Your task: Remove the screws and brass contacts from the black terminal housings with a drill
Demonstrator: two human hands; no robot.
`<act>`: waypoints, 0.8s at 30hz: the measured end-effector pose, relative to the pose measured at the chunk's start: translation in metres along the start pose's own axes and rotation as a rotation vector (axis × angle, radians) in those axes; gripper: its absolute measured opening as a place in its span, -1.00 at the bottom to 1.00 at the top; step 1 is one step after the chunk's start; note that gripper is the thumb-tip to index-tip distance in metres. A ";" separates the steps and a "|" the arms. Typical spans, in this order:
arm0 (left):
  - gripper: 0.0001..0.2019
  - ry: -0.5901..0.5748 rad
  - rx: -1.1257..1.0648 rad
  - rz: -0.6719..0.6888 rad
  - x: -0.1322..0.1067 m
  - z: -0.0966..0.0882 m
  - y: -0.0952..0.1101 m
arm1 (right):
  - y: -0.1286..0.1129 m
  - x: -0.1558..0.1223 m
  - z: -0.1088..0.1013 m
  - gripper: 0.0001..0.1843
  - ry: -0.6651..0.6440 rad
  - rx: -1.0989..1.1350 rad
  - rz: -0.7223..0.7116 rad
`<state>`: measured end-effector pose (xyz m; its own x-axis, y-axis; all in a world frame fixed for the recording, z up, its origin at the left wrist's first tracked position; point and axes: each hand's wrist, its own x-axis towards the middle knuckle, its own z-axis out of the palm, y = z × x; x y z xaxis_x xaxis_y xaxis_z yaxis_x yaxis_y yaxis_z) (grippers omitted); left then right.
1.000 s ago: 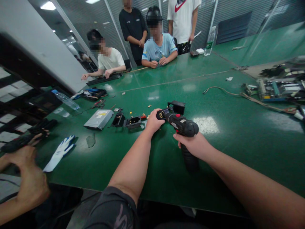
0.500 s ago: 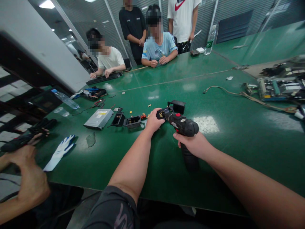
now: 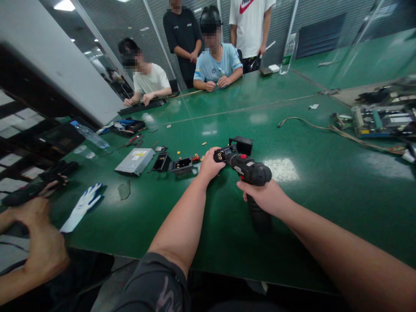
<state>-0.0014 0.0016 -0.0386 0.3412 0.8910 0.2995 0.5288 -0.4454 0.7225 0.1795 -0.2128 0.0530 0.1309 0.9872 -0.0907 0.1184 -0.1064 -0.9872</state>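
Black plastic housing [image 3: 220, 155] with brass-coloured inserts sits on the green tabletop [image 3: 325, 182], well in from the near edge. The left hand [image 3: 209, 166] curls its fingers around the housing's left end. The right hand [image 3: 260, 196] wraps its fingers round the grip of a cordless drill [image 3: 251, 170], nose at the housing. Leftward lie an optical drive [image 3: 134, 162] and, nearer that edge, a glove [image 3: 82, 207].

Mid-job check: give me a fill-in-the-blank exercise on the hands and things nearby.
The right hand grips a power drill whose top button is coloured ____.
The left hand holds a part coloured mainly ____.
The glove is white and ____.
The silver box lies to the ____ of the left hand.
Missing words: red; black; blue; left.
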 end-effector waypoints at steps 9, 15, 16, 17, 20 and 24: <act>-0.31 0.000 -0.014 0.003 0.001 0.001 -0.001 | 0.003 0.000 -0.001 -0.84 -0.016 -0.010 -0.017; -0.31 0.001 0.003 0.006 0.000 0.000 -0.003 | 0.001 -0.001 -0.001 -0.74 -0.026 0.004 -0.008; -0.31 0.001 0.004 0.010 0.000 0.000 -0.004 | 0.000 -0.001 -0.001 -0.71 -0.025 0.010 -0.006; -0.31 0.002 0.003 0.013 0.000 0.000 -0.004 | 0.000 -0.001 -0.001 -0.69 -0.022 0.015 -0.006; -0.31 0.003 0.001 0.014 0.001 0.001 -0.005 | 0.002 -0.001 -0.001 -0.73 -0.022 0.024 -0.008; -0.31 -0.002 -0.011 0.012 0.002 0.002 -0.005 | 0.004 0.000 -0.001 -0.81 -0.023 0.023 -0.003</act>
<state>-0.0022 0.0053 -0.0428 0.3496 0.8852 0.3069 0.5161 -0.4554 0.7254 0.1808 -0.2137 0.0489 0.1077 0.9900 -0.0907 0.0957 -0.1011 -0.9903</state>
